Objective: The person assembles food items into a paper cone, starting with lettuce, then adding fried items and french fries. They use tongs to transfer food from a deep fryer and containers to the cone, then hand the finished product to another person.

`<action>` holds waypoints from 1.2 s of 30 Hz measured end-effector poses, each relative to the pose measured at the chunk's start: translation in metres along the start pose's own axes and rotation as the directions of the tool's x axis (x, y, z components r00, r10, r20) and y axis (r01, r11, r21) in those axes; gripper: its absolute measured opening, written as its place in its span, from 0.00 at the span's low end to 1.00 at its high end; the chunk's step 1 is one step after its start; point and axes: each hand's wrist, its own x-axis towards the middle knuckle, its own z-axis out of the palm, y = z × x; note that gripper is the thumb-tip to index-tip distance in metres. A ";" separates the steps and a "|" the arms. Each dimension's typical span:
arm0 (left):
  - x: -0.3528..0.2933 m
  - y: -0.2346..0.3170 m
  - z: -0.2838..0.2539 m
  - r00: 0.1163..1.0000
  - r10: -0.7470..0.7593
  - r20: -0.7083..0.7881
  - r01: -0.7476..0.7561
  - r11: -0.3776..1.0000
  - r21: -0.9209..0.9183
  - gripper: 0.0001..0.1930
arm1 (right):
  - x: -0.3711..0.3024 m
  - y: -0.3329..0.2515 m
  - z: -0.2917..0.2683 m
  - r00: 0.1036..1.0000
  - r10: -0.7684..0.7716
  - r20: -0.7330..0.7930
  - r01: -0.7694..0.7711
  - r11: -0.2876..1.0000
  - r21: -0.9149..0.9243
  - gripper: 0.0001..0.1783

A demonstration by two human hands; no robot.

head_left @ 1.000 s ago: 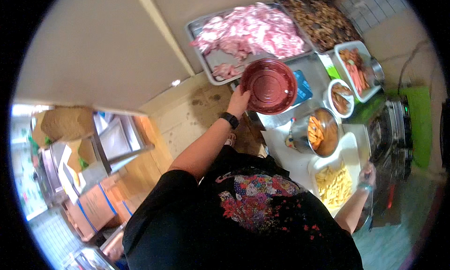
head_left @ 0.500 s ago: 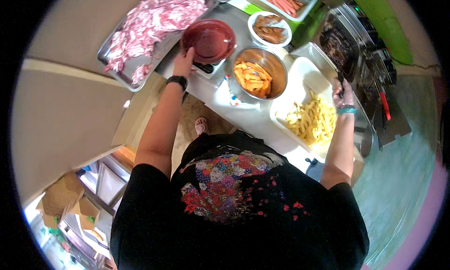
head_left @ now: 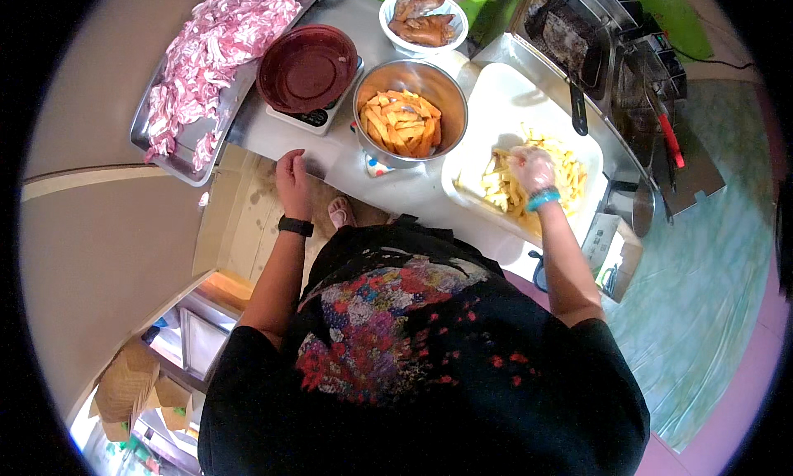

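Observation:
My right hand (head_left: 533, 168), in a thin clear glove, reaches down into the pale potato fries (head_left: 570, 166). Its fingers curl over some of them; their tips are partly hidden. The fries lie in a white rectangular tub (head_left: 504, 88). In front of the counter edge, my left hand (head_left: 292, 185) hangs empty, its fingers loosely extended. Beyond it, a dark red bowl (head_left: 306, 67) rests on a small white scale (head_left: 301, 121). A steel pot (head_left: 453, 108) of orange sweet-potato-like strips (head_left: 401, 125) stands between the bowl and the tub.
At the left, a metal tray (head_left: 198, 166) holds sliced raw meat (head_left: 216, 50). A white bowl (head_left: 387, 20) of brown cooked meat stands behind the pot. Fryers (head_left: 562, 30), a black handle (head_left: 578, 110) and red-handled tongs (head_left: 671, 140) are at the right. A small carton (head_left: 611, 253) sits below the tub.
My left hand has let go of the red bowl and drawn back toward me. My right hand has left the black handle by the fryer and moved left into the fries.

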 end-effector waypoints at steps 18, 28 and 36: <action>-0.031 0.005 0.024 0.989 -0.014 0.145 0.000 0.995 0.095 0.08 | -0.033 -0.175 -0.180 0.874 -0.482 -0.062 -0.084 -0.277 0.957 0.10; -0.041 0.024 0.057 0.948 -0.038 0.317 0.012 0.996 0.083 0.08 | -0.060 -0.238 -0.211 0.683 -0.403 -0.609 0.017 -0.825 0.565 0.14; -0.045 0.010 0.062 0.922 0.137 0.363 -0.206 0.966 0.158 0.07 | -0.032 -0.127 -0.168 0.971 -0.232 0.060 0.020 0.329 0.944 0.16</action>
